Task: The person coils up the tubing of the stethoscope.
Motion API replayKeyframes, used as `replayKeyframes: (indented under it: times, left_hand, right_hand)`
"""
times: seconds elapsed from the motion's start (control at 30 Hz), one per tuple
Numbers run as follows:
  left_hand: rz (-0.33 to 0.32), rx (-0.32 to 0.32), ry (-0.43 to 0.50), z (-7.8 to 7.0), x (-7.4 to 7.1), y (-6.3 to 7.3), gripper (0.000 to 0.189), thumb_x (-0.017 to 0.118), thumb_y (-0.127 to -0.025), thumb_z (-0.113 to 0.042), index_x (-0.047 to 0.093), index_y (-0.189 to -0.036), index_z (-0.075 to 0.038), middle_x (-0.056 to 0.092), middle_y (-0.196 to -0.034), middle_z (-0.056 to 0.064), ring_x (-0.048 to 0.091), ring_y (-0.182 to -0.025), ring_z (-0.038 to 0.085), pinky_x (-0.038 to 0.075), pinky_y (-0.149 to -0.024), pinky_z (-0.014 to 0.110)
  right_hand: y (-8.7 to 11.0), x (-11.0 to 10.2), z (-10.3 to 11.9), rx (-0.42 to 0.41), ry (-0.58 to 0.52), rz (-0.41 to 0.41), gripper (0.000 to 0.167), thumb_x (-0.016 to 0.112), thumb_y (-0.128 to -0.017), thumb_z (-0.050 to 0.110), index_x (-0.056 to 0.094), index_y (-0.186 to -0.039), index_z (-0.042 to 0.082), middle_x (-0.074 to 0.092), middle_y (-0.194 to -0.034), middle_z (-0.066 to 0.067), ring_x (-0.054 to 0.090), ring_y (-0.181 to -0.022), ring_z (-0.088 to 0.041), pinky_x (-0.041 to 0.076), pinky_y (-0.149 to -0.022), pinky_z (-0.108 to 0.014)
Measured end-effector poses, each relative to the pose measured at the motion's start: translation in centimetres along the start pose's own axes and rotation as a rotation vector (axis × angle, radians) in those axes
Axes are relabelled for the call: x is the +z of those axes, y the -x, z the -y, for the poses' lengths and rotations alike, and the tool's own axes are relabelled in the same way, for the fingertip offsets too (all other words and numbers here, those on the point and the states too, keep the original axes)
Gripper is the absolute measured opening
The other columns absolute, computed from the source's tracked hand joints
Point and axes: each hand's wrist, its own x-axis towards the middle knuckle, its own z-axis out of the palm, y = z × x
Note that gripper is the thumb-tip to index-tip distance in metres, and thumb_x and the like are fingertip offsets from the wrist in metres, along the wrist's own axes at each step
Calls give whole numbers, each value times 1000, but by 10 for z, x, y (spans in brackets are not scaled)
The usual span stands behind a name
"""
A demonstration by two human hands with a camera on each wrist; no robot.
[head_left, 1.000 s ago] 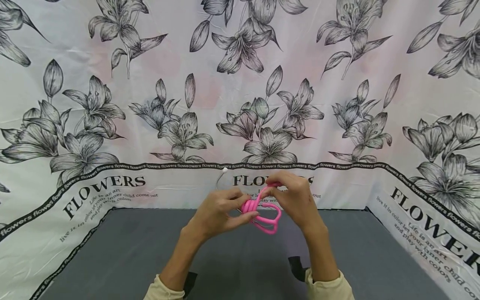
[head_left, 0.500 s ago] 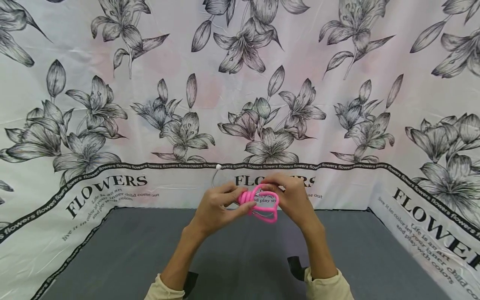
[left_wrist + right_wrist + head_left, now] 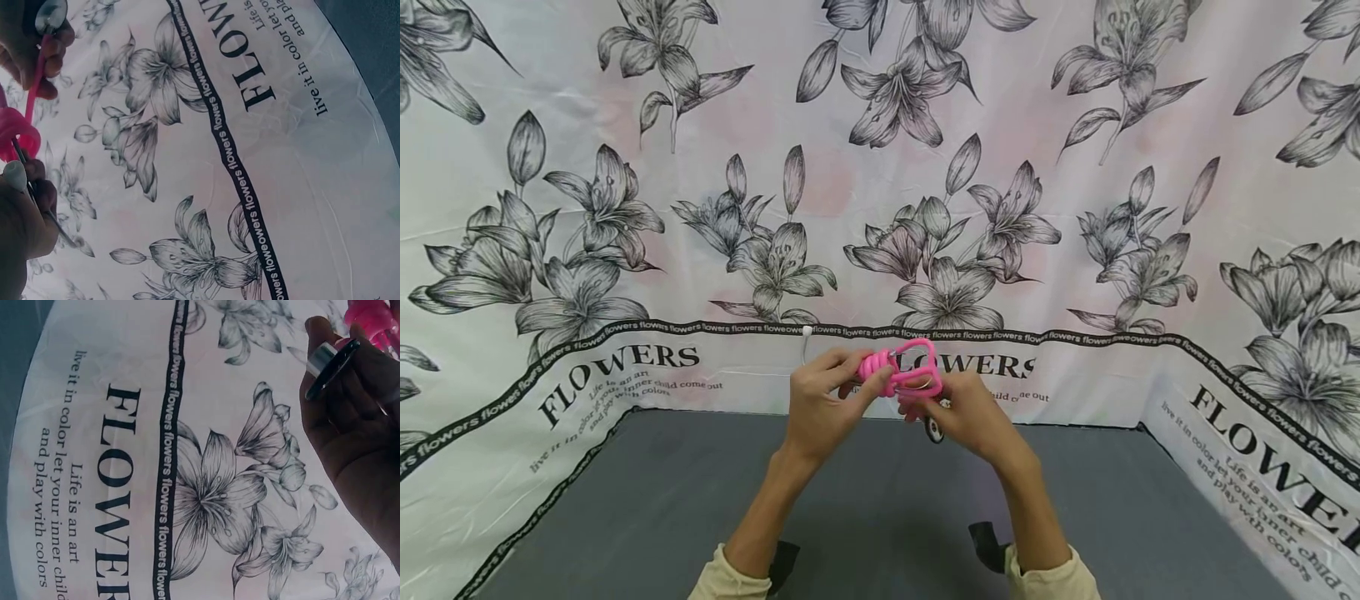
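Note:
A pink stethoscope is held up in front of the backdrop, its tubing (image 3: 929,367) partly coiled and partly in an open loop. My left hand (image 3: 826,408) pinches the coiled part between thumb and fingers. A white ear tip (image 3: 807,331) on its metal ear tube sticks up behind that hand; the left wrist view also shows a white ear tip (image 3: 15,175) by the fingers. On the other side, my right hand (image 3: 976,417) grips the tube close to the round metal chest piece (image 3: 331,367). This disc hangs just under the right fingers in the head view.
A dark grey table (image 3: 880,500) lies under both hands. White cloth with black flower prints (image 3: 775,258) and lettering stands behind and at both sides. Black pieces (image 3: 987,546) show beside the cream sleeves (image 3: 1052,579).
The coil and left hand have shifted slightly left and up. My right hand has come down from the top of the loop, and the chest piece now shows beneath its fingers.

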Motion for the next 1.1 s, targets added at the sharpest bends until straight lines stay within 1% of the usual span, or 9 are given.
replayKeyframes:
  times: [0.2, 0.37, 0.43, 0.5, 0.67, 0.73, 0.87, 0.97, 1.1]
  left_hand:
    - [-70, 18, -64, 1, 1, -1, 21, 85, -85, -8, 81, -104, 2, 72, -84, 10, 47, -58, 13, 38, -51, 20]
    - [-92, 30, -140, 1, 1, 0, 21, 84, -88, -13, 80, -103, 2, 69, -82, 10, 47, -59, 13, 38, -52, 20]
    - [-104, 48, -193, 2, 1, 1, 23, 84, -90, -17, 80, -102, 2, 69, -82, 10, 49, -59, 15, 39, -52, 19]
    - [-123, 88, -288, 3, 2, 2, 27, 82, -92, -23, 79, -100, 3, 69, -82, 11, 54, -59, 17, 44, -53, 20]
    - [-174, 164, -544, 7, 1, 3, 38, 80, -94, -32, 78, -100, 6, 70, -79, 12, 60, -59, 19, 52, -53, 30]
    - [-192, 163, -587, 10, -1, 3, 39, 83, -91, -31, 78, -100, 7, 69, -79, 13, 60, -58, 20, 52, -53, 31]
    - [-201, 155, -619, 12, -5, 3, 40, 86, -88, -29, 78, -100, 8, 69, -80, 14, 62, -59, 22, 54, -54, 33]
    - [-161, 180, -629, 10, -2, 4, 39, 83, -91, -30, 78, -102, 7, 68, -80, 12, 59, -58, 20, 52, -53, 32]
    - [-129, 222, -617, 5, 5, 5, 38, 78, -95, -29, 78, -106, 7, 67, -80, 10, 57, -55, 17, 49, -51, 29]
  right_hand:
    - [-4, 4, 5, -53, -66, 46, 10, 73, -97, 7, 79, -101, 0, 79, -79, -6, 75, -71, -6, 61, -66, -27]
    - [-2, 3, 7, -42, -146, 76, 11, 70, -99, 8, 78, -104, 0, 79, -80, -8, 75, -68, -12, 63, -65, -35]
    - [-2, 4, 8, -32, -176, 86, 12, 70, -100, 7, 78, -106, 0, 79, -81, -9, 76, -69, -16, 63, -66, -36]
    - [-3, 6, 9, -33, -188, 90, 14, 69, -100, 7, 77, -109, 0, 79, -83, -10, 77, -73, -17, 63, -67, -33]
    - [-2, 12, 11, -17, -205, 103, 34, 73, -97, 8, 70, -128, -5, 81, -99, -13, 77, -85, -7, 62, -74, -28]
    - [-1, 14, 14, -18, -233, 100, 39, 74, -96, 7, 68, -132, -6, 80, -105, -16, 76, -89, -5, 62, -76, -27]
    - [-2, 17, 21, -76, -318, 96, 40, 78, -90, 1, 68, -128, -5, 76, -108, -20, 74, -91, -9, 63, -80, -30]
    - [-2, 19, 26, -88, -316, 20, 30, 76, -92, -2, 70, -121, -3, 75, -99, -20, 73, -84, -10, 62, -76, -30]
    - [-3, 18, 32, 6, -304, -199, 17, 65, -99, -2, 68, -115, -6, 74, -85, -21, 69, -68, -8, 59, -65, -27]
